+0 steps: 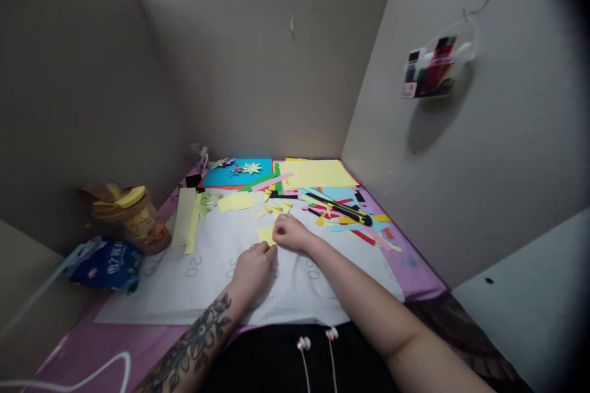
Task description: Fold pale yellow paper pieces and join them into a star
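Note:
Both of my hands meet over a small yellow paper piece (pixel 265 234) on the white sheet (pixel 207 295). My left hand (pixel 254 264) is closed, its fingertips pinching the lower edge of the paper. At the paper's right side, my right hand (pixel 290 232) is curled with thumb and finger pressed on it. Just beyond my hands lie small folded yellow pieces (pixel 278 208). A larger yellow piece (pixel 235 201) rests a little to the left of them.
A black and yellow cutter (pixel 345 209) lies on coloured strips at the right. Yellow sheets (pixel 318 173) and a blue sheet (pixel 216 177) with paper stars are at the back. A cup (pixel 142 221) and blue packet (pixel 108 264) stand left. Grey panels surround the table.

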`<state>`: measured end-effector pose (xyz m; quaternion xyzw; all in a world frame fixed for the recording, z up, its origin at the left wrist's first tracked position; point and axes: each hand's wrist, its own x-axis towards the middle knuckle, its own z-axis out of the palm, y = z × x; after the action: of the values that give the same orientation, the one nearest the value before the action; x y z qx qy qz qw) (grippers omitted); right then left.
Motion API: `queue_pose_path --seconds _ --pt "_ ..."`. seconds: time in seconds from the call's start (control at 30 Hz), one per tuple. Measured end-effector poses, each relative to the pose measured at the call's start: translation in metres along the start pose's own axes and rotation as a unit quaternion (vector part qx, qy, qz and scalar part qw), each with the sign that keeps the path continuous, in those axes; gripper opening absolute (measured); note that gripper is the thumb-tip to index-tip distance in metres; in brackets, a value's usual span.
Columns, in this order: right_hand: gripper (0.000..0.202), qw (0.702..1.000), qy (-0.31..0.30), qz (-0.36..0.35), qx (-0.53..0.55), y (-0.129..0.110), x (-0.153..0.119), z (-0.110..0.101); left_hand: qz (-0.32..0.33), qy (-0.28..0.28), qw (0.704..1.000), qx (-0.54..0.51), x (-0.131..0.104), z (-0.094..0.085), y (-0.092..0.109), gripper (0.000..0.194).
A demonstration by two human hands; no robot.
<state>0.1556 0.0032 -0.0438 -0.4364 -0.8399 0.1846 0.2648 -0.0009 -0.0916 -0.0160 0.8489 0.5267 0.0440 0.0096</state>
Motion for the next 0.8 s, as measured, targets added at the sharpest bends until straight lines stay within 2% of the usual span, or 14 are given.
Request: queue_pose_path --seconds 0.43,0.6,0.7,0.8 --pt "0.007 1.000 0.006 0.011 -0.008 0.000 0.000 0.002 0.014 -0.001 1.000 0.017 0.002 -0.001 0.001 0.024" --pt "0.014 0.997 0.052 0.042 -0.025 0.003 -0.002 0.003 0.020 0.003 1.000 0.019 0.002 -0.002 0.001 0.024" --pt "0.011 0.993 0.095 0.064 -0.039 0.004 -0.005 0.002 0.017 -0.004 1.000 0.022 0.001 -0.003 0.001 0.021" --pt "0.017 0.991 0.121 0.038 -0.047 0.003 -0.013 -0.001 0.013 -0.003 1.000 0.026 0.001 -0.003 0.000 0.020"
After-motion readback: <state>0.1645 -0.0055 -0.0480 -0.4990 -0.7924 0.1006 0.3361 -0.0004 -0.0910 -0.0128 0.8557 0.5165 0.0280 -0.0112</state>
